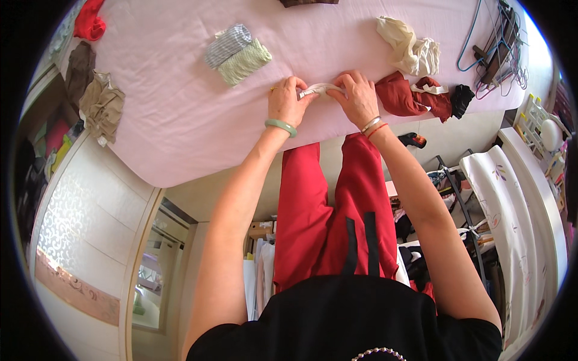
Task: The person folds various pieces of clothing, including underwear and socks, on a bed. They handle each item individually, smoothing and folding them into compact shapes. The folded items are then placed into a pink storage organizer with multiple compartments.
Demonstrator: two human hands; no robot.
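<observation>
Over the near edge of a bed with a pink sheet (180, 126), both my hands pinch a small white piece of cloth (319, 88), whose exact kind I cannot make out. My left hand (286, 101), with a green bangle at its wrist, grips one end. The other end is between the thumb and fingers of my right hand (356, 96). Beyond my left hand lie a rolled green cloth (245, 63) and a grey striped one (227, 46). Dark red garments (402, 96) are just right of my right hand, with a black bunched cloth (462, 101) beside them.
A cream garment (412, 48) lies farther back on the right. Hangers (500, 51) are heaped at the bed's right end. Brown clothes (102, 105) and a red cloth (90, 23) line the left edge. A clothes rack (460, 192) stands at my right.
</observation>
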